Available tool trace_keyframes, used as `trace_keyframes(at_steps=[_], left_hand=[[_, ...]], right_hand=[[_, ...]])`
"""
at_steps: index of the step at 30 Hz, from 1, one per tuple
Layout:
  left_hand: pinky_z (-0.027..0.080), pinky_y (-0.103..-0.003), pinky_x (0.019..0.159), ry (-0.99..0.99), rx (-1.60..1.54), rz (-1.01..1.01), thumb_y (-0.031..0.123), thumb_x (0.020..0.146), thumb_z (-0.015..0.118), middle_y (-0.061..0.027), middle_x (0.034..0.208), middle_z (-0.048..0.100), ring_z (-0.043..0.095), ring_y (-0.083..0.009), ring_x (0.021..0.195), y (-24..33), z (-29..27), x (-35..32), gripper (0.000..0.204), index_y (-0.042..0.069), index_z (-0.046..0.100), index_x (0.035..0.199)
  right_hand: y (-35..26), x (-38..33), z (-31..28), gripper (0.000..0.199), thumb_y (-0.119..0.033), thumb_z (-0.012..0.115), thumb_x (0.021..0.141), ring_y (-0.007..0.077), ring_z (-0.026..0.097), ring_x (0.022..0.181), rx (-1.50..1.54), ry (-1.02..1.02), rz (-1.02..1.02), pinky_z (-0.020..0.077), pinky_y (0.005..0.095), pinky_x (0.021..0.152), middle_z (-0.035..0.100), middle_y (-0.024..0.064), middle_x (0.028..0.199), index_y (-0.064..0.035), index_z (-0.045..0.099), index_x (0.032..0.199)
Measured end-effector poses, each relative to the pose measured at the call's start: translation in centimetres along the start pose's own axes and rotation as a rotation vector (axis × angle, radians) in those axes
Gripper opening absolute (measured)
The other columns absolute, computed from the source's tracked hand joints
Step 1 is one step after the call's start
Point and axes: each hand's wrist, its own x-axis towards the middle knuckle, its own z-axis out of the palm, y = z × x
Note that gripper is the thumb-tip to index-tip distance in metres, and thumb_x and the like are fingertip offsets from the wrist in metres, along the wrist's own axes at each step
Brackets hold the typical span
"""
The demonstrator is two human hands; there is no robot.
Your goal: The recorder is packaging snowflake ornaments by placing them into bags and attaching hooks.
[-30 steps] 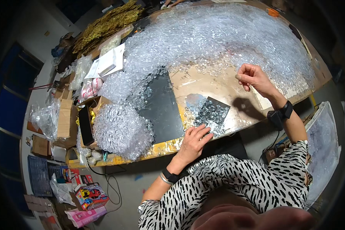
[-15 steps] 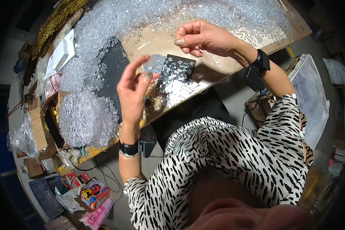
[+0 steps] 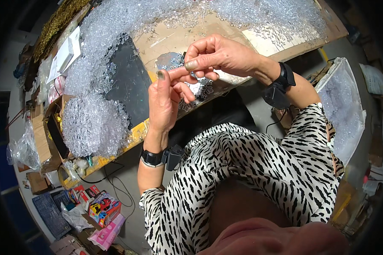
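Note:
My right hand (image 3: 225,57) is closed in a pinch, its thumb pressed to the fingers. Its fingertips meet those of my left hand (image 3: 166,100), whose fingers are bent inward with the thumb upright beside them. Whatever lies between the fingertips is too small or hidden to name. Just below and behind them show clear plastic snowflakes (image 3: 205,88) near the table's front edge; I cannot tell whether one hangs from my fingers. A bluish round patch (image 3: 168,59) lies on the table behind the hands, partly covered.
Clear snowflakes (image 3: 115,25) heap along the back of the table (image 3: 166,38), and another pile (image 3: 95,127) sits front left. A dark grey board (image 3: 130,83) lies between. White papers (image 3: 66,55) rest far left; a white sack (image 3: 340,110) stands right. Boxes (image 3: 104,208) and cables lie lower left.
My hands have come together: the left moved right and its fingers bent in, the right moved left and down. They now cover most of the black pad that showed between them.

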Motion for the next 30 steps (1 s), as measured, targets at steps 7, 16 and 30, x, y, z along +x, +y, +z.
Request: trace_keyframes(at_steps=[7,16,30], left_hand=[[0.043,-0.020,0.050,0.051,0.065,-0.015,0.040,0.093,0.048,-0.0109,0.081,0.063,0.055,-0.0103,0.055,-0.5,-0.6,-0.7,0.048,-0.006,0.059,0.102],[0.042,-0.019,0.049,0.054,0.002,-0.099,0.032,0.094,0.048,-0.0084,0.078,0.062,0.054,-0.0087,0.054,-1.2,-0.4,-0.2,0.037,-0.003,0.061,0.099],[0.034,-0.016,0.044,0.211,0.025,0.012,0.013,0.085,0.065,-0.0020,0.069,0.057,0.044,-0.0048,0.050,-1.4,-0.3,1.0,0.017,-0.002,0.066,0.092]], right_hand=[[2.1,0.1,0.0,0.015,-0.016,0.059,0.088,0.0029,0.047,0.050,0.299,0.000,0.068,0.0371,0.0153,0.044,0.055,0.0005,0.064,-0.0014,0.061,0.087],[3.0,0.3,0.1,0.016,-0.016,0.058,0.089,0.0027,0.044,0.045,0.374,0.100,0.164,0.0356,0.0145,0.044,0.052,-0.0017,0.058,-0.0009,0.060,0.090],[3.2,0.2,0.2,0.015,-0.018,0.062,0.086,0.0021,0.043,0.042,0.244,0.071,0.177,0.0317,0.0159,0.040,0.051,-0.0034,0.054,-0.0042,0.061,0.081]])
